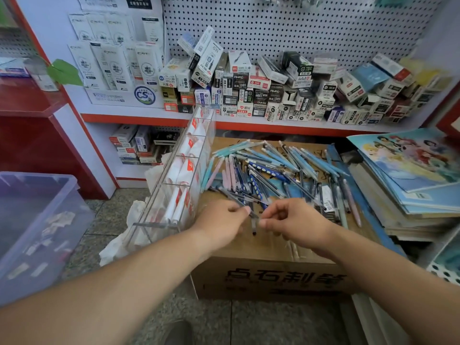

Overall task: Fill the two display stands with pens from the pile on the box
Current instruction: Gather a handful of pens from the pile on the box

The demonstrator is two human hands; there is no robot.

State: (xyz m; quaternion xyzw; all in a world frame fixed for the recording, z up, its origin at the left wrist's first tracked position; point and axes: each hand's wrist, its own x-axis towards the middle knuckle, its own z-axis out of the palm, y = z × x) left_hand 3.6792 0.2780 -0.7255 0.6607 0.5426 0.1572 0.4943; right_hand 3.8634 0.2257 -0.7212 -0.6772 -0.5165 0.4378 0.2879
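A pen [254, 226] is pinched by the left hand [221, 221] and right hand [296, 220] over a cardboard box [273, 277]. The pen pile [268, 168] is spread behind them — a clear display stand [179, 175] at its left.

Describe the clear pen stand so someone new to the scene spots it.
Find the cardboard box bearing the pen pile. Beside its left edge is the stand, a clear rack split into compartments. Unlike the tinted bin farther left, it holds white pens with red labels.
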